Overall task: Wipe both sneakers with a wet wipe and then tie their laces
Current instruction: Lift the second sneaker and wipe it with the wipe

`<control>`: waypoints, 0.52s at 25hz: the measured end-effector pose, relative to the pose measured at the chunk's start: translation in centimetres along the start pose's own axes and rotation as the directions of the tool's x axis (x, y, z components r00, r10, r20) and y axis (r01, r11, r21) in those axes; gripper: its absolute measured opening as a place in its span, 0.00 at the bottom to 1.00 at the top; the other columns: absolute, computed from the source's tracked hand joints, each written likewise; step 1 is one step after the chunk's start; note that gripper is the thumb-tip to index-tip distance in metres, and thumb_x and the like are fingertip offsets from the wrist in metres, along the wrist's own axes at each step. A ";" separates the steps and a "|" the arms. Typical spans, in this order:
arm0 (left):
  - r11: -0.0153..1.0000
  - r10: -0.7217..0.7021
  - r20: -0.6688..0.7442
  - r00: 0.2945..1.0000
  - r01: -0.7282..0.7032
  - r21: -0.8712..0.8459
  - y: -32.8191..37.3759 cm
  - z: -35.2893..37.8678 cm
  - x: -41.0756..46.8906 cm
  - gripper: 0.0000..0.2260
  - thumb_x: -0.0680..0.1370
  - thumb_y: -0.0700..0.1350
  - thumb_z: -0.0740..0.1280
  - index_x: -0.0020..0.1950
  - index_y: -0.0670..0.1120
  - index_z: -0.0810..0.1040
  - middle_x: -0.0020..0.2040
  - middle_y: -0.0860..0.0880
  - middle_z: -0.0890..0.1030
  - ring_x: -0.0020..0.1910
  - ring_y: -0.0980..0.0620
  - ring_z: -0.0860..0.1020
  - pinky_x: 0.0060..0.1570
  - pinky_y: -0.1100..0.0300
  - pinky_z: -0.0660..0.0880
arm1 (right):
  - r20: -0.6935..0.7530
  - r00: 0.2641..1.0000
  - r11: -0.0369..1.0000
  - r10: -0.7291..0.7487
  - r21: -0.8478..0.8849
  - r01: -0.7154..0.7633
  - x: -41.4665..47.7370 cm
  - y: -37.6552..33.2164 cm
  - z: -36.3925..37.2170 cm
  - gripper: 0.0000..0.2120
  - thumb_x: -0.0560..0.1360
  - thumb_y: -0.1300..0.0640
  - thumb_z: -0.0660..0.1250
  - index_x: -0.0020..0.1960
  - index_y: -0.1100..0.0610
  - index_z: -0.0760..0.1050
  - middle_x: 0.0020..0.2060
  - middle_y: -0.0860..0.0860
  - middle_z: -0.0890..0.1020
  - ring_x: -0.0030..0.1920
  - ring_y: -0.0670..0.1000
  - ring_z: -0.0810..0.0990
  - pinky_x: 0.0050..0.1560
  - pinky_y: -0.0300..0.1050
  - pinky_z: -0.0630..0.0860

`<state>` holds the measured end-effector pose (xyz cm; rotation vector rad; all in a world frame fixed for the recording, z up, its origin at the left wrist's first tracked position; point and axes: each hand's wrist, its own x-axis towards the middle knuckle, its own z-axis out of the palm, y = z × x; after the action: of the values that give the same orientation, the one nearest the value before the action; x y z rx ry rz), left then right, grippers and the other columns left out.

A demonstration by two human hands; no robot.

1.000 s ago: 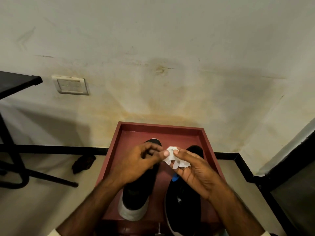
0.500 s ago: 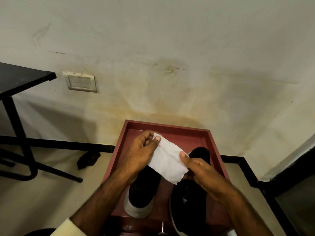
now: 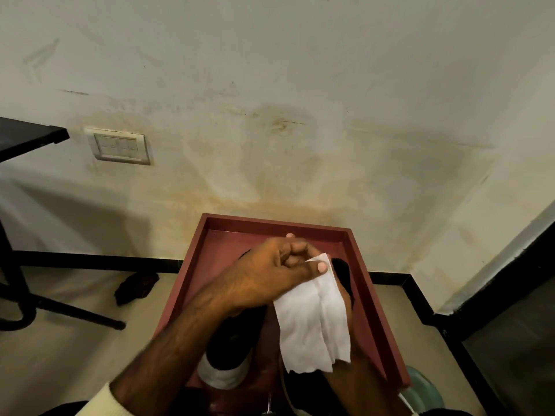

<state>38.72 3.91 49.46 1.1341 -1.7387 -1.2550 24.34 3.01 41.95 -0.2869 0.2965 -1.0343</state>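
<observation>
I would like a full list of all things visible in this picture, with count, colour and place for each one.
sneakers: two, black with white soles, in the tray, partly hidden
wet wipe: one, white, unfolded, held above the right-side sneaker
tray: one, dark red, on the floor against the wall
switch plate: one, white, on the wall, left
table: one, black, far left, only partly in view
dark object: one, on the floor left of the tray, cannot tell what
left hand: pinching the wipe's top
right hand: under the wipe, mostly hidden
</observation>
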 end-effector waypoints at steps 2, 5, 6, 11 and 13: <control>0.969 0.064 -0.160 0.985 -0.023 0.245 -0.4 0.2 0.6 0.08 0.80 0.56 0.70 0.53 0.56 0.85 0.46 0.57 0.86 0.46 0.60 0.84 0.52 0.54 0.83 | -0.063 0.997 0.999 -0.038 -0.016 0.037 -0.6 0.2 0.5 0.30 0.86 0.38 0.55 0.75 0.59 0.74 0.65 0.62 0.82 0.62 0.62 0.85 0.63 0.58 0.82; 0.933 0.166 -0.345 0.924 -0.034 0.357 -1.2 0.5 1.4 0.11 0.79 0.58 0.70 0.57 0.56 0.85 0.51 0.65 0.83 0.48 0.68 0.80 0.51 0.67 0.78 | -0.109 0.993 0.998 -0.040 -0.044 0.035 -2.1 0.7 0.9 0.34 0.84 0.34 0.54 0.73 0.59 0.77 0.66 0.62 0.83 0.59 0.61 0.87 0.61 0.57 0.83; 0.923 0.190 -0.386 0.903 -0.031 0.383 -1.4 0.6 1.6 0.11 0.79 0.57 0.70 0.58 0.56 0.85 0.50 0.65 0.81 0.48 0.69 0.78 0.50 0.70 0.75 | -0.098 0.994 0.998 -0.040 -0.048 0.035 -2.4 0.8 0.8 0.35 0.83 0.33 0.54 0.73 0.60 0.77 0.68 0.62 0.81 0.62 0.61 0.85 0.63 0.57 0.82; 0.960 0.111 -0.374 0.921 -0.003 0.279 -1.6 -0.5 1.9 0.14 0.81 0.52 0.69 0.66 0.63 0.79 0.62 0.60 0.73 0.55 0.66 0.74 0.48 0.77 0.68 | -0.128 0.991 0.999 -0.035 0.019 0.037 -3.4 0.9 0.8 0.41 0.79 0.29 0.58 0.72 0.62 0.77 0.71 0.63 0.79 0.67 0.63 0.82 0.62 0.59 0.83; 0.998 0.052 -0.355 0.933 -0.037 0.050 -1.6 -2.2 1.3 0.20 0.83 0.42 0.64 0.69 0.64 0.77 0.69 0.61 0.72 0.64 0.65 0.73 0.57 0.71 0.71 | -0.148 0.988 0.999 -0.048 0.011 0.050 -3.7 0.0 1.1 0.44 0.77 0.26 0.57 0.71 0.63 0.78 0.71 0.62 0.79 0.68 0.63 0.82 0.64 0.60 0.82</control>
<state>40.63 1.71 48.65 1.2520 -1.5127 -0.9198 23.01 6.36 43.34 -0.2051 0.4171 -1.1082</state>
